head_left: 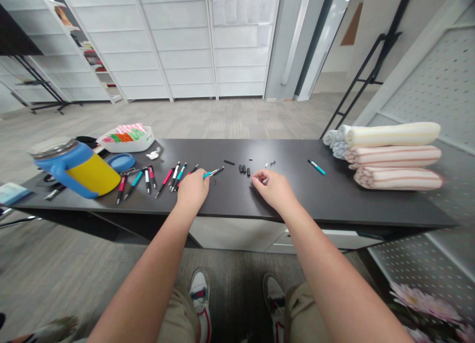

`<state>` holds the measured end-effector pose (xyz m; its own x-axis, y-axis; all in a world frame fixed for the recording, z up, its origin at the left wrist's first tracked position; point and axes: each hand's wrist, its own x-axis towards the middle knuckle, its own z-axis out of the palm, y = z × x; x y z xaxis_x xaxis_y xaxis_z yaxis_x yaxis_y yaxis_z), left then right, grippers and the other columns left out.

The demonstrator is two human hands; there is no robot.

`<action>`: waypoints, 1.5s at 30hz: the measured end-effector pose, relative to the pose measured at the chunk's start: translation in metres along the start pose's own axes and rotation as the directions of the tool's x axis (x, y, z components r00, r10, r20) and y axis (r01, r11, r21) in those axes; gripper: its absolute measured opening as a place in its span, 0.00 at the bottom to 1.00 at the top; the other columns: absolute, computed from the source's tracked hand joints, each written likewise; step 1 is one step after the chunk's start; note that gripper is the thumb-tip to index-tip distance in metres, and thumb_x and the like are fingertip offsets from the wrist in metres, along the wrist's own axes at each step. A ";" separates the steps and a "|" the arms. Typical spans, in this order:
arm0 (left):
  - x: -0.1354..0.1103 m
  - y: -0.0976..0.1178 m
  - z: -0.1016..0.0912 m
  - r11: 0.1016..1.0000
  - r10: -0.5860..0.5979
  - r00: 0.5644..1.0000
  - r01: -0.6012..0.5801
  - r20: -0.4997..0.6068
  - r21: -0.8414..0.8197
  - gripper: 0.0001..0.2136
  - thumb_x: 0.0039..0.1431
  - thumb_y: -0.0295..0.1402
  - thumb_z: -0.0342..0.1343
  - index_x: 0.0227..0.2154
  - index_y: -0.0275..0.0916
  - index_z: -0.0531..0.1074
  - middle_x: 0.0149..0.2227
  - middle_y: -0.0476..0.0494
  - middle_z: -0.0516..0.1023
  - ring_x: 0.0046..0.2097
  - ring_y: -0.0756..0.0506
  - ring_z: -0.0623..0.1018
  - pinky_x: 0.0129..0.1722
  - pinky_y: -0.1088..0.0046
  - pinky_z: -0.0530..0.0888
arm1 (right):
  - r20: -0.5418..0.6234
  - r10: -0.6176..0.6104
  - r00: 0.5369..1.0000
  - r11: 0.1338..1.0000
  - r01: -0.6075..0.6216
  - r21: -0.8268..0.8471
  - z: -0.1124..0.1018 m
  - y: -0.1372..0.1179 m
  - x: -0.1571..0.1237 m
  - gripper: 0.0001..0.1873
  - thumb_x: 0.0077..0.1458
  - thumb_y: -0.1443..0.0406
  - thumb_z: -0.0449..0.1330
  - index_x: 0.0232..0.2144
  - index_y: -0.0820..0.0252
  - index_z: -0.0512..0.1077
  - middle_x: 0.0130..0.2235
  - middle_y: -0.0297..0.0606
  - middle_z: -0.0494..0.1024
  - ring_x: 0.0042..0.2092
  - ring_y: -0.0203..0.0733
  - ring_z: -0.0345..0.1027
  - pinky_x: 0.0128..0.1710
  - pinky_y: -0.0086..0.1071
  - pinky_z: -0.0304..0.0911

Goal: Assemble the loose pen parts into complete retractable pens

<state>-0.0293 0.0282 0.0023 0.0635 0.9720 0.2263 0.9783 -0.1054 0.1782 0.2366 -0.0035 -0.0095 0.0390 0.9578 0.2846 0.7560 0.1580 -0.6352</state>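
Observation:
My left hand [193, 188] is closed around a teal pen [208, 174], whose slim silvery end points right above the dark desk. My right hand [272, 185] is curled with thumb and fingertips together, low over the desktop; whatever may be between them is too small to make out. Just left of those fingertips stand several short black pen grips [244, 170]. Behind them lie a thin black piece [229, 162] and tiny silvery parts [272, 163]. Pink, teal and white pens [164, 182] lie in a loose row left of my left hand. A teal pen barrel [316, 167] rests farther right.
On the left stand a blue and yellow mug [87, 170], a blue lid [121, 162], a white basket [128, 144] and a crumpled white scrap [153, 155]. Rolled towels [397, 155] are stacked at the right end of the desk [297, 202]. White cabinets line the back.

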 end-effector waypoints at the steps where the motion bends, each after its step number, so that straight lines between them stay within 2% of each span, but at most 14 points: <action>1: 0.000 0.000 0.000 1.000 0.008 1.000 -0.008 0.008 -0.011 0.12 0.70 0.38 0.49 0.45 0.41 0.77 0.39 0.38 0.84 0.43 0.35 0.82 0.40 0.65 0.72 | 0.002 0.007 1.000 1.000 -0.007 -0.010 0.000 0.000 0.001 0.07 0.61 0.60 0.62 0.37 0.53 0.80 0.34 0.32 0.82 0.35 0.40 0.73 0.36 0.33 0.60; 9: 0.007 0.002 0.002 0.977 0.084 0.996 -0.081 0.011 -0.196 0.12 0.68 0.41 0.52 0.41 0.42 0.78 0.35 0.42 0.83 0.40 0.39 0.81 0.38 0.68 0.70 | 0.018 0.000 1.000 0.997 0.002 -0.077 0.002 -0.007 -0.001 0.07 0.63 0.60 0.61 0.38 0.52 0.80 0.35 0.32 0.82 0.35 0.40 0.73 0.36 0.33 0.59; 12: 0.026 0.009 0.002 0.958 0.120 0.993 -0.121 -0.022 -0.259 0.12 0.69 0.42 0.52 0.40 0.43 0.78 0.36 0.43 0.83 0.40 0.41 0.81 0.39 0.70 0.70 | 0.032 -0.011 0.999 0.995 0.014 -0.098 0.002 -0.010 -0.001 0.07 0.64 0.60 0.61 0.39 0.52 0.79 0.35 0.33 0.82 0.35 0.40 0.72 0.36 0.33 0.59; 15: 0.054 0.021 0.006 0.958 0.174 0.984 -0.175 -0.027 -0.228 0.13 0.70 0.41 0.51 0.41 0.42 0.80 0.39 0.42 0.84 0.42 0.41 0.81 0.42 0.70 0.71 | 0.038 -0.021 0.999 0.993 0.025 -0.112 0.002 -0.011 -0.002 0.08 0.65 0.60 0.60 0.39 0.53 0.79 0.35 0.33 0.81 0.36 0.41 0.72 0.36 0.33 0.60; 18: 0.082 0.033 0.013 0.958 0.241 0.969 -0.229 0.050 -0.172 0.13 0.68 0.38 0.53 0.46 0.42 0.80 0.45 0.41 0.85 0.48 0.40 0.81 0.46 0.69 0.72 | 0.082 -0.151 0.985 0.983 0.158 -0.094 0.001 -0.015 -0.007 0.10 0.66 0.59 0.60 0.47 0.52 0.78 0.40 0.35 0.81 0.39 0.41 0.74 0.41 0.33 0.64; 21: 0.100 0.040 0.019 0.949 0.289 0.952 -0.271 0.100 -0.164 0.12 0.66 0.37 0.55 0.46 0.42 0.81 0.46 0.42 0.85 0.49 0.41 0.81 0.49 0.70 0.72 | 0.175 -0.330 0.928 0.932 0.350 -0.095 0.005 -0.022 -0.013 0.20 0.68 0.57 0.60 0.59 0.48 0.74 0.49 0.38 0.78 0.44 0.42 0.75 0.44 0.33 0.66; 23: 0.106 0.042 0.022 0.942 0.310 0.943 -0.288 0.119 -0.169 0.11 0.65 0.37 0.56 0.44 0.43 0.82 0.46 0.42 0.85 0.48 0.41 0.81 0.49 0.70 0.72 | 0.223 -0.369 0.902 0.905 0.404 -0.137 0.009 -0.027 -0.015 0.22 0.68 0.56 0.59 0.62 0.47 0.72 0.52 0.39 0.77 0.45 0.43 0.75 0.42 0.33 0.67; 28: 0.104 0.041 0.021 0.942 0.310 0.942 -0.286 0.127 -0.178 0.12 0.66 0.39 0.55 0.45 0.42 0.82 0.46 0.41 0.85 0.48 0.41 0.81 0.50 0.69 0.73 | 0.274 -0.335 0.902 0.899 0.393 -0.193 0.023 -0.036 -0.007 0.13 0.70 0.57 0.58 0.49 0.47 0.80 0.47 0.38 0.76 0.41 0.42 0.75 0.38 0.33 0.67; 33: 0.097 0.038 0.018 0.931 0.336 0.932 -0.307 0.134 -0.199 0.12 0.65 0.37 0.56 0.44 0.42 0.82 0.46 0.43 0.85 0.48 0.42 0.81 0.50 0.70 0.73 | 0.257 -0.329 0.909 0.903 0.382 -0.195 0.029 -0.036 -0.003 0.07 0.68 0.61 0.61 0.42 0.53 0.78 0.47 0.40 0.76 0.41 0.43 0.75 0.38 0.34 0.67; 36: 0.093 0.035 0.015 0.928 0.337 0.931 -0.305 0.138 -0.213 0.11 0.65 0.37 0.57 0.44 0.42 0.82 0.45 0.43 0.85 0.47 0.42 0.81 0.49 0.70 0.73 | 0.194 -0.340 0.920 0.928 0.362 -0.090 0.028 -0.032 -0.003 0.04 0.67 0.64 0.60 0.42 0.56 0.76 0.47 0.41 0.77 0.45 0.44 0.75 0.43 0.34 0.67; 38: 0.085 0.034 0.011 0.931 0.318 0.939 -0.284 0.130 -0.230 0.12 0.66 0.38 0.56 0.44 0.42 0.82 0.45 0.42 0.85 0.48 0.42 0.81 0.49 0.70 0.73 | 0.110 -0.318 0.942 0.948 0.311 0.069 0.026 -0.026 -0.003 0.04 0.68 0.65 0.58 0.43 0.57 0.73 0.45 0.40 0.79 0.46 0.43 0.74 0.46 0.35 0.66; 40: 0.072 0.034 0.004 0.928 0.297 0.950 -0.264 0.092 -0.263 0.13 0.67 0.41 0.55 0.45 0.41 0.81 0.44 0.42 0.85 0.47 0.42 0.81 0.48 0.70 0.73 | 0.020 -0.232 0.973 0.937 0.218 0.274 0.022 -0.019 -0.001 0.07 0.69 0.64 0.55 0.45 0.57 0.71 0.41 0.38 0.80 0.43 0.41 0.74 0.46 0.34 0.66; 42: 0.051 0.037 -0.004 0.912 0.291 0.956 -0.265 0.037 -0.313 0.15 0.69 0.45 0.53 0.45 0.42 0.79 0.42 0.43 0.84 0.44 0.42 0.81 0.45 0.69 0.73 | -0.028 -0.113 0.993 0.869 0.112 0.481 0.020 -0.013 0.001 0.12 0.70 0.60 0.53 0.51 0.57 0.68 0.40 0.36 0.80 0.35 0.37 0.72 0.40 0.33 0.67; 45: 0.017 0.043 -0.011 0.851 0.324 0.946 -0.299 -0.015 -0.433 0.17 0.72 0.47 0.48 0.48 0.43 0.77 0.42 0.45 0.83 0.41 0.44 0.80 0.44 0.70 0.73 | -0.003 0.009 1.000 0.708 -0.004 0.706 0.017 -0.009 0.004 0.21 0.68 0.53 0.52 0.57 0.56 0.67 0.39 0.34 0.79 0.29 0.35 0.67 0.29 0.29 0.65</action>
<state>0.0116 0.0374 0.0246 0.3745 0.8819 0.2862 0.7279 -0.4708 0.4985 0.2190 0.0034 -0.0152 0.0482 0.9584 0.2812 0.0737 0.2773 -0.9580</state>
